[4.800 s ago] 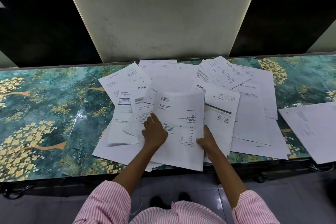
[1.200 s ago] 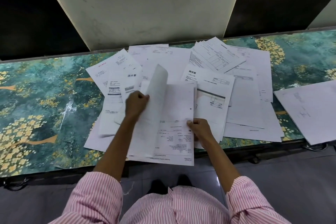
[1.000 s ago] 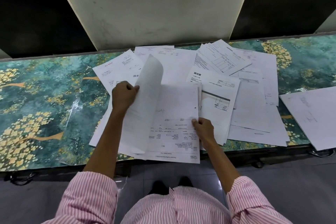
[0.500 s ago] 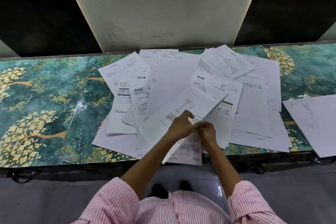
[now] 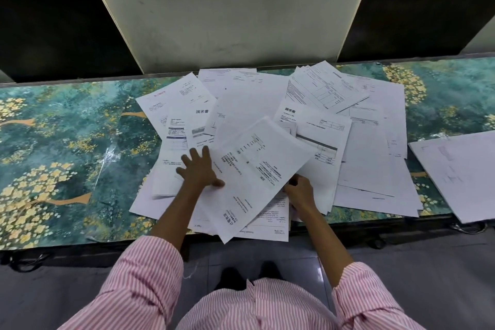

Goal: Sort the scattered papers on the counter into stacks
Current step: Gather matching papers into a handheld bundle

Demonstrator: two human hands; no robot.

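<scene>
Several white printed papers point(image 5: 251, 104) lie overlapping across the middle of the counter point(image 5: 59, 126). One printed sheet point(image 5: 251, 177) sits turned at an angle on top of the pile near the front edge. My left hand point(image 5: 199, 169) rests flat on its left side with fingers spread. My right hand point(image 5: 300, 193) pinches that sheet's right edge, with more papers point(image 5: 270, 220) beneath it overhanging the counter's front.
A separate white sheet point(image 5: 460, 171) lies at the far right of the counter. A pale upright panel point(image 5: 230, 8) stands behind the papers. The counter has a green and yellow floral surface with a shiny plastic crease point(image 5: 107, 158) at left. Floor lies below.
I flipped the lifted sheet over and laid it down rotated on the pile. My left hand let go of its edge and now presses flat; the right hand stays at the right edge.
</scene>
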